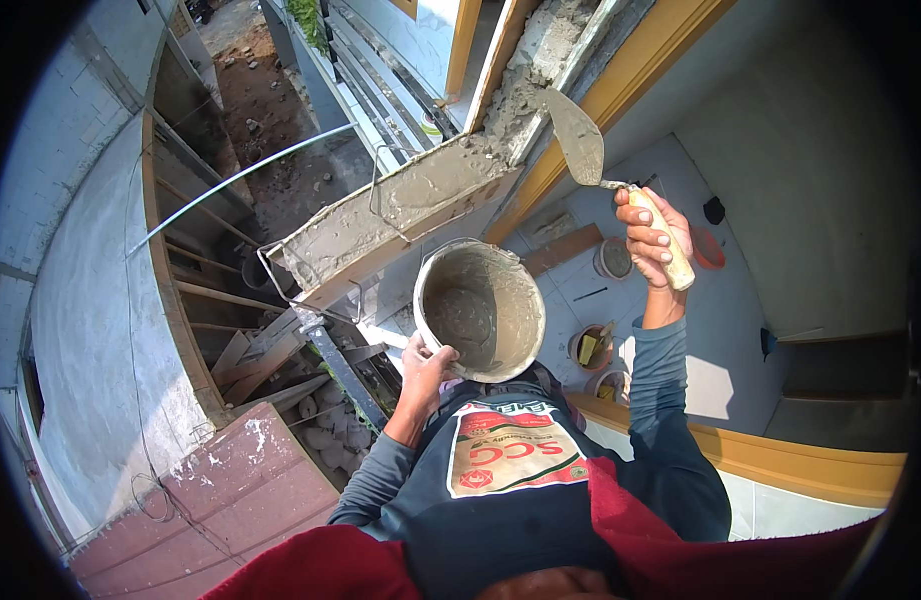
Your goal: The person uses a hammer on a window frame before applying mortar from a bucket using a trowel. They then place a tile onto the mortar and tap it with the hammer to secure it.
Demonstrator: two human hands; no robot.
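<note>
My left hand [421,378] grips the near-left rim of a round bucket [521,300], tilted in front of my chest. Grey mortar coats its inner wall, and some wet mortar [464,325] lies at the bottom. On the right, my right hand [653,237] is closed round the wooden handle of a pointing trowel [578,140]. The trowel's mortar-smeared blade points up and left, beside the corner of a board-sided form. Wet mortar [401,195] fills this form; a rougher heap [541,60] lies along its farther stretch.
Wire clamps [379,190] straddle the form. An orange-brown frame [621,75] runs beside it. Down on the tiled floor stand several buckets [591,347]. To the left are a curved grey wall [96,290], a thin pale pipe [246,175] and a drop with loose timber [246,365].
</note>
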